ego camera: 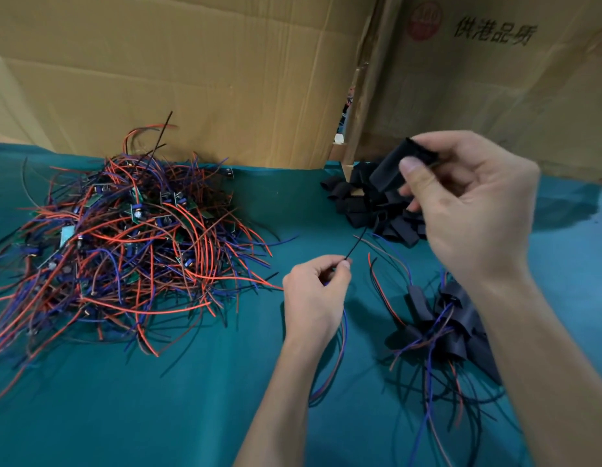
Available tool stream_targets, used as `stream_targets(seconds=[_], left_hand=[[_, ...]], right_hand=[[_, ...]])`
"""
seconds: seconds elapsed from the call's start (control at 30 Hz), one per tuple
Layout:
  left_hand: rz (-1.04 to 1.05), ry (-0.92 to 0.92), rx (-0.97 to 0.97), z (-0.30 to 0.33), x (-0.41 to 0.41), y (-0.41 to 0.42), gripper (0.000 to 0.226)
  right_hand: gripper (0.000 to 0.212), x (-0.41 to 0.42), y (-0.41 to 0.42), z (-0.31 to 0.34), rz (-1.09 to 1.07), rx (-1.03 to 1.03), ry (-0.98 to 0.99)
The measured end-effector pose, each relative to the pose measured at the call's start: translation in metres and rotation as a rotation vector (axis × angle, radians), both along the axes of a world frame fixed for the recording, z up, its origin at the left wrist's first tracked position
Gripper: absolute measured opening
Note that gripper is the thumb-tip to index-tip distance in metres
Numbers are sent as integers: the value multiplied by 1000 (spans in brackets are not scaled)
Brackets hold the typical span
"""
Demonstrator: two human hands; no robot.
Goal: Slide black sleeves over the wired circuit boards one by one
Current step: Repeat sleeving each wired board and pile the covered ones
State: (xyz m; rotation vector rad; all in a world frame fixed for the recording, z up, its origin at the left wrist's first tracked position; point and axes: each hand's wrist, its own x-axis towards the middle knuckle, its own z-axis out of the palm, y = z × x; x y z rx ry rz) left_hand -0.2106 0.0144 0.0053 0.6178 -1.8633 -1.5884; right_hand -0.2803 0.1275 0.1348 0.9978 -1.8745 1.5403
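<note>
My right hand (468, 203) holds a black sleeve (392, 166) up between thumb and fingers, above the pile of loose black sleeves (367, 207). My left hand (314, 294) pinches a bundle of thin wires (355, 246) whose black tip points up toward the sleeve; blue and red wires trail down below the fist. The board on these wires is hidden in my left hand. A big tangle of wired circuit boards (124, 237) with red, blue and black leads lies at the left. Boards with sleeves on them (447, 325) lie under my right forearm.
A teal cloth (191, 399) covers the table. Cardboard walls (225, 62) stand along the back, with a printed cardboard box (495, 62) at the right and a narrow gap between them.
</note>
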Motion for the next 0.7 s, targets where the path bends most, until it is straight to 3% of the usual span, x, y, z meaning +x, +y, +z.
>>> stream_targets(seconds=[0.3, 0.47, 0.7], left_hand=[[0, 18, -1, -1, -1, 0, 12], [-27, 94, 70, -1, -1, -3, 15], [-188, 104, 187, 6, 5, -4, 22]], right_hand=[[17, -7, -5, -23, -57, 252, 91], [21, -14, -11, -56, -55, 177, -276], [23, -10, -6, -92, 10, -59, -574]])
